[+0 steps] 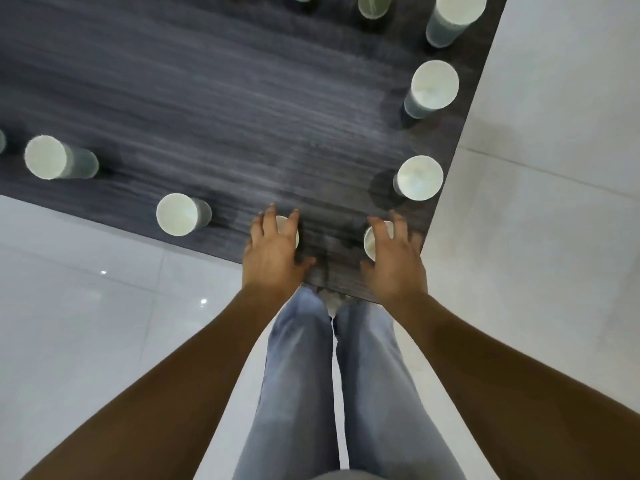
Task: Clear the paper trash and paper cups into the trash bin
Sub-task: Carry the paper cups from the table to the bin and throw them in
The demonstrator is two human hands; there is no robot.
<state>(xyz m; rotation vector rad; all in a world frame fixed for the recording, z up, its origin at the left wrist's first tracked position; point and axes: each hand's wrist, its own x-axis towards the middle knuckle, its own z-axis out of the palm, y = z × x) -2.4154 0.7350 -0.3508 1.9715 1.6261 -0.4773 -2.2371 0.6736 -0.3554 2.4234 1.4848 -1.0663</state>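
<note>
Left hand [273, 242]: spread over one paper cup [290, 232] near the table's [207, 98] front edge, fingers reaching round it; a closed grip is not evident.
Right hand [393, 258]: likewise over a second cup [372, 242], apart from the left, so both lift together.
Remaining cups [181, 214]: upright along the table edges.
Trash bin: not visible.
Progress: early, judged.

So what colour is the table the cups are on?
The table is dark grey with a streaky wood grain, seen in the head view.
</note>
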